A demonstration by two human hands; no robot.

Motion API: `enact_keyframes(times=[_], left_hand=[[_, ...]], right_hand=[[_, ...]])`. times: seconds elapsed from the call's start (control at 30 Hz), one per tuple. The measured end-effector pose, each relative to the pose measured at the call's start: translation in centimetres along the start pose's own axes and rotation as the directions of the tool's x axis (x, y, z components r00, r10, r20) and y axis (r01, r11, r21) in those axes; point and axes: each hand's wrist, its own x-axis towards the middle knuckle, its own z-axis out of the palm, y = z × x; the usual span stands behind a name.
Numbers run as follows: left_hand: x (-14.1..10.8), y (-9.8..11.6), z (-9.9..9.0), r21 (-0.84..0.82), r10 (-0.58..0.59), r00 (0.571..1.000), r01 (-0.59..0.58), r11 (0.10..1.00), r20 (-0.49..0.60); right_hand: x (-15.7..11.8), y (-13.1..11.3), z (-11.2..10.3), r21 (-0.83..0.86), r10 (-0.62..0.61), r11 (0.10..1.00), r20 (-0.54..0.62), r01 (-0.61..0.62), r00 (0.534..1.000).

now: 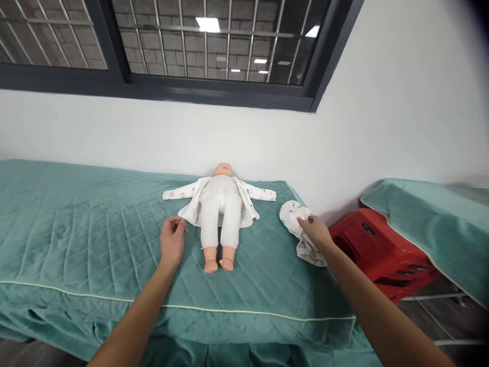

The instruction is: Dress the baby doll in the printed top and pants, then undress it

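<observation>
A baby doll (220,196) with a white cloth body lies on its back on the green quilted cover, feet toward me. Its arms are in the sleeves of a white printed jacket (194,206), which hangs open at the front. My left hand (173,238) is beside the jacket's lower left corner, fingers curled together; whatever they may hold is too small to make out. On the right, my right hand (315,230) pinches a crumpled white printed cloth garment (292,216) that rests on the cover near its right edge.
The green quilted bed (95,224) stands against a white wall (153,132) below a dark-framed barred window (214,92). Right of it are a red plastic stool (370,244) and another green-covered surface (439,219), with a gap to the floor between.
</observation>
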Motion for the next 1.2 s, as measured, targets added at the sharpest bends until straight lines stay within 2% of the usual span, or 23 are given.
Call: enact_keyframes(times=[0.1,0.17,0.23,0.3,0.43,0.5,0.57,0.6,0.63,0.7,0.8,0.9,0.97,1.03,1.13,1.2], left_hand=[[-0.8,0.6,-0.3,0.037,-0.034,0.989,0.029,0.999,0.144],[-1.6,1.8,-0.1,0.061,-0.018,0.978,0.005,0.998,0.209],[-2.7,3.9,0.5,0.084,0.041,0.958,-0.067,0.994,0.282],[-3.8,6.7,1.3,0.076,0.107,0.916,-0.148,0.986,0.386],[-4.9,12.5,2.8,0.002,0.213,0.760,-0.272,0.962,0.614],[-4.7,14.6,3.2,-0.004,0.287,0.705,-0.373,0.928,0.648],[-4.3,16.2,3.2,0.021,0.315,0.703,-0.425,0.905,0.638],[-4.1,16.9,3.1,0.035,0.314,0.716,-0.427,0.904,0.624],[-3.8,17.5,2.9,0.046,0.310,0.733,-0.421,0.906,0.605],[-3.2,18.9,2.6,0.043,0.334,0.757,-0.430,0.902,0.562],[-2.3,21.1,2.3,0.014,0.429,0.753,-0.502,0.865,0.499],[-2.0,23.1,2.2,0.025,0.549,0.739,-0.605,0.796,0.391],[-2.7,24.2,2.1,0.046,0.663,0.691,-0.701,0.711,0.288],[-4.2,25.0,2.0,0.030,0.728,0.629,-0.762,0.647,0.274],[-6.7,25.3,2.0,0.014,0.699,0.554,-0.788,0.615,0.453],[-7.8,24.9,2.0,0.111,0.674,0.493,-0.843,0.526,0.550]], right_hand=[[-1.9,-1.4,-0.2,0.147,-0.115,0.984,0.097,0.100,0.989],[-3.7,-3.4,-0.9,0.291,-0.262,0.934,0.168,0.206,0.950],[-5.9,-6.1,-1.9,0.344,-0.400,0.887,0.235,0.309,0.886],[-8.1,-9.1,-2.9,0.365,-0.497,0.846,0.271,0.389,0.824],[-12.0,-14.6,-4.8,0.432,-0.705,0.704,0.331,0.564,0.627],[-13.2,-16.6,-5.7,0.476,-0.771,0.634,0.334,0.609,0.542],[-13.9,-18.3,-6.5,0.510,-0.815,0.578,0.320,0.637,0.483],[-14.0,-19.0,-7.0,0.514,-0.828,0.559,0.302,0.651,0.473],[-14.0,-19.7,-7.4,0.505,-0.833,0.550,0.279,0.665,0.477],[-13.9,-21.1,-8.4,0.467,-0.830,0.550,0.215,0.692,0.515],[-13.7,-23.4,-9.9,0.455,-0.826,0.540,0.125,0.708,0.550],[-14.1,-25.6,-11.3,0.548,-0.817,0.509,0.066,0.664,0.572],[-14.6,-26.7,-12.0,0.662,-0.795,0.479,0.049,0.576,0.605],[-15.1,-27.4,-12.5,0.771,-0.777,0.426,0.044,0.474,0.628],[-15.4,-27.8,-12.7,0.845,-0.770,0.361,0.032,0.393,0.637],[-15.3,-27.7,-12.6,0.861,-0.755,0.351,0.027,0.368,0.655]])
